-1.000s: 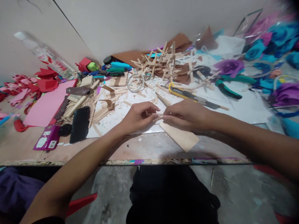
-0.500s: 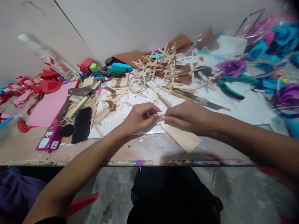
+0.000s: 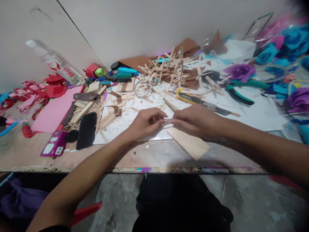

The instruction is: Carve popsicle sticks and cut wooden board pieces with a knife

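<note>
Between my fingertips is a small wooden stick, mostly covered by the fingers. My left hand pinches its left end with thumb and forefinger. From the other side my right hand grips the right end, knuckles up. Just below the right hand a flat wooden board lies tilted across the edge of the white sheet. A yellow and grey utility knife rests behind the right hand, with a thin pointed wooden piece near its fingers.
A heap of crossed wooden sticks stands at the back, near a tape ring. Green-handled pliers and paper flowers are at the right. To the left lie a black phone, a purple box and pink paper.
The view has shifted slightly, so the table things appear a little further right and lower. Both hands stay together on the stick, with only slight finger movement.
</note>
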